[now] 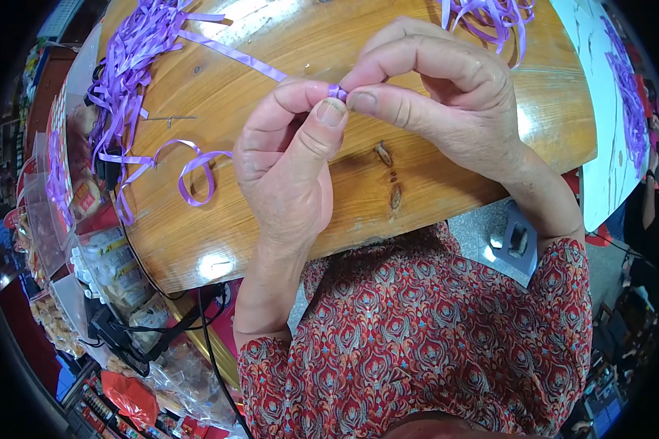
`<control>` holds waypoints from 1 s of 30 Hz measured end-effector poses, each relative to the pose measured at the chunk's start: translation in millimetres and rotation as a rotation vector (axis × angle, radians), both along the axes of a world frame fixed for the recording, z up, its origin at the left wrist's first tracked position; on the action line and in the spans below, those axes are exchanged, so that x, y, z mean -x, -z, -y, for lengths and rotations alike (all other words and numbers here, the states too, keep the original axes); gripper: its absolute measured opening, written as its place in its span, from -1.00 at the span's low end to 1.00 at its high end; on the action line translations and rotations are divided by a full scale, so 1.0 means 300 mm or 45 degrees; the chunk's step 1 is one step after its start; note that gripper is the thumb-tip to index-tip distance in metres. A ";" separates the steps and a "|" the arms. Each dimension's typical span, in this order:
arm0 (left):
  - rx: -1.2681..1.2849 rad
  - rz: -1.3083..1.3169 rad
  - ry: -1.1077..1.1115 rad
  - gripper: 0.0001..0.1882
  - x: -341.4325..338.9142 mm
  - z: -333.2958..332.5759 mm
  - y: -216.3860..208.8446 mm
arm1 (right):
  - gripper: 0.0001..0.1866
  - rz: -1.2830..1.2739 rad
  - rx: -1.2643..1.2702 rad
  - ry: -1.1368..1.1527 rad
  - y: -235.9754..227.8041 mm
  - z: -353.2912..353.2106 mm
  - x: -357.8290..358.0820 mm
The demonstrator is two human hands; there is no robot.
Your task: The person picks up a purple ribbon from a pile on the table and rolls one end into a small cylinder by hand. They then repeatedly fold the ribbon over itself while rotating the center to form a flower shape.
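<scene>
A small rolled piece of purple ribbon (336, 92) is pinched at the middle of the wooden table. My left hand (285, 157) grips it between thumb and forefinger, the other fingers curled in. From the far left, a flat purple strip (231, 53) runs in behind this hand, and a looser ribbon curl (198, 175) lies on the wood beside it. My right hand (447, 102) is closed too, its thumb and forefinger tips pressed together at the right end of the roll. How the ribbon is wound inside the fingertips is partly hidden.
A heap of purple ribbons (143, 58) covers the far left of the wooden table (432, 190), and another bunch (490, 18) lies at the far right. A thin needle-like item (170, 118) rests near the left heap. Black cables (209, 351) hang past the left edge, beside packaged goods (113, 271).
</scene>
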State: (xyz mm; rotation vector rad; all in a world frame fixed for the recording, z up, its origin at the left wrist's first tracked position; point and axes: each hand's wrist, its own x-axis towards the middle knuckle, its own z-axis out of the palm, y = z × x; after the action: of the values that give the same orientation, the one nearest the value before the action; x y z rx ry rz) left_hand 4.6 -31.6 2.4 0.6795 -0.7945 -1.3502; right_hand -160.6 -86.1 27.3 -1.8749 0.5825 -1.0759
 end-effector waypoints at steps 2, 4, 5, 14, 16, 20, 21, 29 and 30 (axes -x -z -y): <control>-0.004 0.050 -0.005 -0.85 0.001 0.000 0.002 | -0.87 -0.018 0.015 -0.002 -0.001 0.002 0.004; -0.006 0.060 -0.003 -0.85 0.004 0.000 -0.002 | -0.89 -0.035 0.029 -0.006 0.000 0.003 0.003; -0.006 0.069 -0.005 -0.85 0.005 -0.001 -0.004 | -0.89 0.001 0.069 0.060 0.000 0.002 -0.001; -0.183 -0.042 0.107 -0.85 0.010 -0.005 -0.017 | -0.90 0.012 -0.058 0.061 0.009 -0.003 0.007; -0.094 0.045 0.072 -0.85 0.020 -0.004 -0.020 | -0.91 0.039 -0.241 -0.017 0.007 -0.010 0.005; -0.037 0.164 0.032 -0.83 0.022 -0.005 -0.032 | -0.92 0.157 -0.535 -0.023 0.008 -0.014 -0.001; -0.037 0.163 0.032 -0.83 0.022 -0.007 -0.034 | -0.93 0.201 -0.612 -0.026 0.011 -0.015 -0.002; -0.129 0.232 -0.038 -0.83 0.024 -0.011 -0.042 | -0.91 0.280 -0.753 -0.009 0.024 -0.016 -0.006; -0.129 0.232 -0.038 -0.83 0.027 -0.010 -0.044 | -0.91 0.290 -0.766 -0.015 0.025 -0.015 -0.005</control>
State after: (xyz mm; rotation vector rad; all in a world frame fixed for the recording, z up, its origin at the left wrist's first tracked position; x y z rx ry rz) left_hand -3.5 -28.6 15.5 0.9005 -0.8610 -1.3209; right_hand -159.0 -81.7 19.7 -1.2170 0.6701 -0.9552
